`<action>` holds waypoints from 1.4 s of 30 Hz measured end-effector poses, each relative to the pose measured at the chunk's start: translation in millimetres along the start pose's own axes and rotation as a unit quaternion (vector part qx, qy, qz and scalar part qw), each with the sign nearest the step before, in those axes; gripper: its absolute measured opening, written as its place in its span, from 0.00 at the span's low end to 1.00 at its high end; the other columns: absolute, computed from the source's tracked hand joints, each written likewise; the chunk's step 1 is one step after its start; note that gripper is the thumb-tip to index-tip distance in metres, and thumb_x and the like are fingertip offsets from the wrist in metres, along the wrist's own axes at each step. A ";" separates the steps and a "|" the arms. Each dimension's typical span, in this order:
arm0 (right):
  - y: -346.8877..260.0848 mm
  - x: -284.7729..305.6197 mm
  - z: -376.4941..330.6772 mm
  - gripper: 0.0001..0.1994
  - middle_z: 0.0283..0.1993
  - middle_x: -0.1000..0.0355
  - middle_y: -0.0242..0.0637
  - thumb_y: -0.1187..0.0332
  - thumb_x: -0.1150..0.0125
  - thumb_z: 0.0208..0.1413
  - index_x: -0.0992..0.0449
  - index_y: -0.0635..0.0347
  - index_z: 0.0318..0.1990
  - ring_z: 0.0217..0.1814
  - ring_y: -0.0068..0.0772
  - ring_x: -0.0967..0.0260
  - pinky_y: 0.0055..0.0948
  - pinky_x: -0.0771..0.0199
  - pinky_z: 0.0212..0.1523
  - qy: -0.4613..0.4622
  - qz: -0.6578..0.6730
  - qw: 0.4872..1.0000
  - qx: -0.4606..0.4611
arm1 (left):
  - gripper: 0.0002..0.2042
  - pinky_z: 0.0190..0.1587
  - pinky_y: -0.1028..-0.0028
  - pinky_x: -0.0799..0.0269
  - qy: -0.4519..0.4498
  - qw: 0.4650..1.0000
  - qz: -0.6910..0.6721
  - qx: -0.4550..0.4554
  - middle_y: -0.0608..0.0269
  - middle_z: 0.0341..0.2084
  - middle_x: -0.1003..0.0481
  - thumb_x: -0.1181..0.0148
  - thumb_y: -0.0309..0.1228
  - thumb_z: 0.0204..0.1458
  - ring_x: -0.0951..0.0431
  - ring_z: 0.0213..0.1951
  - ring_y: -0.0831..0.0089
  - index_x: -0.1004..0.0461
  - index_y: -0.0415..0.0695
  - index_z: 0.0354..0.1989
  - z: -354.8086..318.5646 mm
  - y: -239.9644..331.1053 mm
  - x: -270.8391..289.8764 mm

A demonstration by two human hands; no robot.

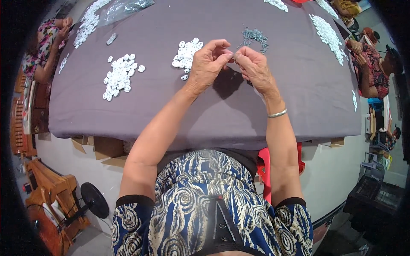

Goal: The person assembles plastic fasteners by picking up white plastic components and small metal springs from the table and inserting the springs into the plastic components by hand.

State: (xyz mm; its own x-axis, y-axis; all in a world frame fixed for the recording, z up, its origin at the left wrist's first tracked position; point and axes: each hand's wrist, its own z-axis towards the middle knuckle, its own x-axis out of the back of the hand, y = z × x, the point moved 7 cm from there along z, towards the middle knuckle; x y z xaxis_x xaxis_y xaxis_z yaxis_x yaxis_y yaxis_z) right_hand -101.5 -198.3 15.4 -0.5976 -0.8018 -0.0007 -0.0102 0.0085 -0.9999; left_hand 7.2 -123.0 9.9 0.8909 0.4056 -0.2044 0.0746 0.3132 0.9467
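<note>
Above the grey cloth, my left hand (208,65) and my right hand (257,70) meet at the fingertips. Each has its thumb and fingers pinched together, and what lies between them is too small and covered to make out. Just left of my left hand, partly behind it, is a heap of small white oval plastic pieces with dark holes (183,55). Further left lies a second heap of similar white pieces (118,79). A pile of small dark grey screws (256,37) sits beyond my right hand.
The grey tablecloth (179,121) covers the wide table before me. More white heaps (328,36) lie at its far edges, with a clear plastic bag (126,9) at the back left. People (53,49) sit at both sides. A black fan (95,200) stands lower left.
</note>
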 end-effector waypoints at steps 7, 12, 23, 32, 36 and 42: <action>-2.4 3.7 1.1 0.09 0.20 0.42 0.17 0.63 0.44 0.60 0.28 0.55 0.29 0.17 0.06 0.51 0.10 0.53 0.16 0.025 -0.054 0.998 0.012 | 0.09 0.32 0.80 0.28 0.011 1.000 -0.008 0.021 0.64 0.27 0.24 0.41 0.23 0.52 0.24 0.30 0.79 0.28 0.36 0.41 0.6 0.5 0.6; 3.7 3.9 -2.2 0.08 0.21 0.40 0.20 0.65 0.43 0.59 0.29 0.57 0.30 0.15 0.06 0.51 0.11 0.54 0.13 0.026 0.046 0.996 -0.072 | 0.09 0.32 0.80 0.29 -0.005 0.999 -0.024 0.038 0.66 0.28 0.25 0.40 0.23 0.52 0.26 0.29 0.80 0.28 0.37 0.41 0.5 -5.6 1.7; 5.1 -1.7 -2.7 0.07 0.22 0.39 0.21 0.65 0.44 0.59 0.30 0.57 0.32 0.15 0.06 0.50 0.10 0.52 0.12 0.004 0.112 0.991 -0.075 | 0.11 0.34 0.79 0.29 -0.009 0.998 -0.048 0.048 0.67 0.30 0.27 0.43 0.24 0.54 0.27 0.31 0.81 0.31 0.38 0.45 -0.1 -10.2 -0.5; 4.6 -2.7 -2.8 0.06 0.22 0.39 0.21 0.67 0.45 0.59 0.29 0.57 0.33 0.17 0.08 0.47 0.11 0.46 0.13 0.019 0.072 0.994 -0.076 | 0.09 0.32 0.81 0.28 0.001 1.000 -0.005 0.013 0.68 0.29 0.30 0.46 0.23 0.55 0.28 0.29 0.83 0.32 0.38 0.44 -1.6 -2.6 -3.9; 1.2 1.8 0.8 0.06 0.22 0.40 0.21 0.67 0.45 0.58 0.29 0.58 0.33 0.19 0.08 0.47 0.11 0.46 0.14 0.037 -0.057 0.998 -0.005 | 0.09 0.32 0.80 0.28 -0.002 1.000 0.009 0.025 0.68 0.29 0.30 0.47 0.23 0.55 0.28 0.30 0.82 0.32 0.39 0.44 -0.5 -8.6 -1.9; 0.2 -1.5 -3.1 0.04 0.22 0.42 0.20 0.68 0.46 0.58 0.31 0.56 0.32 0.19 0.08 0.48 0.12 0.48 0.14 0.024 0.034 0.998 -0.051 | 0.09 0.34 0.80 0.27 -0.005 0.999 -0.025 0.023 0.68 0.30 0.30 0.47 0.23 0.55 0.28 0.32 0.82 0.32 0.39 0.44 -1.8 -5.7 -5.1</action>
State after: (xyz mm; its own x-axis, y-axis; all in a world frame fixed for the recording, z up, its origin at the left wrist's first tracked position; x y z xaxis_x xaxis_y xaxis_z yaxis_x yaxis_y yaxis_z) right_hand -103.0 -195.2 15.2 -0.6370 -0.7680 -0.0660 -0.0488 0.1256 -0.9909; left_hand 1.4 -125.4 5.2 0.8898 0.3815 -0.2502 0.1401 0.2934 0.9457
